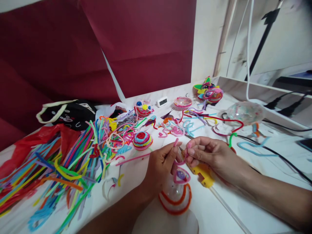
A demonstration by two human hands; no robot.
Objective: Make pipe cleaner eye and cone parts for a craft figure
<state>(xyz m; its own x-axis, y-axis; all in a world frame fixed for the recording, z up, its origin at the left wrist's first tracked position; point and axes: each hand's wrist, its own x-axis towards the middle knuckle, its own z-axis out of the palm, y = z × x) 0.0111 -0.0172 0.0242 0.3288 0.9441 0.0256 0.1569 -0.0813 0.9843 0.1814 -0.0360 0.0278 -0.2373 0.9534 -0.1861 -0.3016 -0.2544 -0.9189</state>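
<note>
A pink pipe cleaner runs in a curve between my two hands. My left hand is closed, thumb against fingers, with a pink tip sticking up from the pinch. My right hand pinches the pink piece between thumb and fingertips. Just below them is a clear plastic dome edged with orange pipe cleaner. On its upper part sits a pink pipe-cleaner loop around a purple spot. A yellow glue gun with a clear glue stick lies beneath my right hand.
Loose colourful pipe cleaners spread across the left. Behind my hands lie a wound striped dome, pink scraps and a small digital clock. Another clear dome and black cables are at the right.
</note>
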